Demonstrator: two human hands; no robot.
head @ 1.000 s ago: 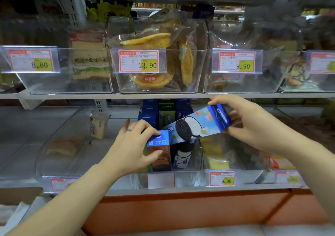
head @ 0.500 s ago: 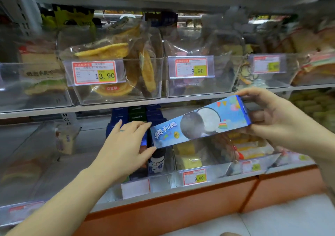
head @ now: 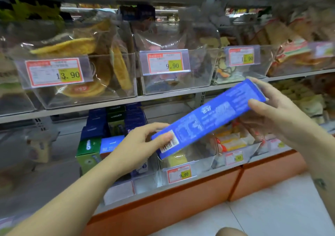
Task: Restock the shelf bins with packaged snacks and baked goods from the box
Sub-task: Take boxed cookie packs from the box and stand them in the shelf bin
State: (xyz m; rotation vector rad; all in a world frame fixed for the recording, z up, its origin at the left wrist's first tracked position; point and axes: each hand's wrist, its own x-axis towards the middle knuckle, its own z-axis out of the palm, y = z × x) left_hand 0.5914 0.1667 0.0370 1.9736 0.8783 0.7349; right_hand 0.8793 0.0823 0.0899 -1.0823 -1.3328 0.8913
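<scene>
Fingers (head: 258,103) of my right hand (head: 282,116) are clamped on the high end of the long blue box (head: 212,118). My left hand (head: 141,143) pinches the low end, thumb beside the barcode. The box hangs in the air in front of the lower bins (head: 201,161), tilted from 8 o'clock up to 2 o'clock, its printed back toward me. It is in no bin yet.

I judge this to be the turning step before shelving, with 1 box in hand and not yet placed. Matching cookie boxes (head: 94,127) stand upright in the clear bin (head: 145,183) at 8 o'clock of it. Next I'd need to swing the box to match them and carry it toward 8 o'clock. Then I'd slide it in without toppling the green box (head: 88,150) at the front.
</scene>
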